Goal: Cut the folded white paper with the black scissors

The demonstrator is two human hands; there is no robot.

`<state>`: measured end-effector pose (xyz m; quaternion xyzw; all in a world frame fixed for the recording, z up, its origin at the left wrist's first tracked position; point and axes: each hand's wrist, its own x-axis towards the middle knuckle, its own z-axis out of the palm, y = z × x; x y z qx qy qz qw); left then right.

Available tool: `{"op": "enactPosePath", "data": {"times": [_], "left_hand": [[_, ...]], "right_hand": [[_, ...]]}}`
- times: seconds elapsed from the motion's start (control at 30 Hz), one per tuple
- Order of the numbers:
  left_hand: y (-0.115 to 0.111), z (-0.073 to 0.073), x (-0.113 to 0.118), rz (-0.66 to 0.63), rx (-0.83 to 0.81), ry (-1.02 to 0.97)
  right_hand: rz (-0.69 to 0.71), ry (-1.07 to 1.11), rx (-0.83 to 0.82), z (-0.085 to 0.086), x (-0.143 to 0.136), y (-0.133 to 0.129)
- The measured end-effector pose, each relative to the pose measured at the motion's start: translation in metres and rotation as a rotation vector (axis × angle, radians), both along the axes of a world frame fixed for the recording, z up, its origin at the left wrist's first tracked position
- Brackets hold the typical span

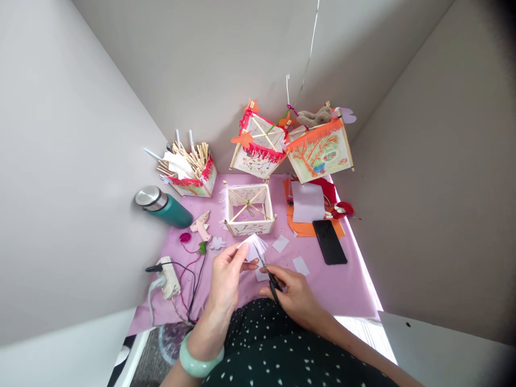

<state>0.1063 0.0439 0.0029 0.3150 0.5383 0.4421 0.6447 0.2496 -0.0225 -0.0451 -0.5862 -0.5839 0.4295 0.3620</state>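
left hand (226, 269) pinches white fringed paper (255, 246) at its edge, above the purple table (342, 285) | right hand (294, 293) closed on small scissors (269, 277), blades seemingly at the paper | paper looks thin, limp, easily torn: best held near the uncut margin | wooden-stick lantern frame (250, 209) just beyond

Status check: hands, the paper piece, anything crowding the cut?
Left hand pinches white paper piece, fringe already cut along its edge. Right hand works scissors into it. Unfinished lantern frame just beyond, paper scraps alongside; none touching.
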Motion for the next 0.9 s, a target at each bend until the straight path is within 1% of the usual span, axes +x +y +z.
{"op": "enactPosePath", "data": {"times": [0.13, 0.33, 0.9], "left_hand": [[0.0022, 0.0005, -0.0012, 0.037, 0.002, 0.001], [0.0039, 0.0010, -0.0023, 0.065, 0.027, 0.002], [0.0031, 0.0005, -0.0030, 0.087, 0.028, 0.004]], "right_hand": [[0.034, 0.015, -0.038, 0.0012, 0.0012, 0.0004], [0.090, 0.012, -0.023, 0.0001, 0.0044, -0.0017], [0.095, -0.028, 0.001, 0.0006, 0.0039, -0.0019]]}}
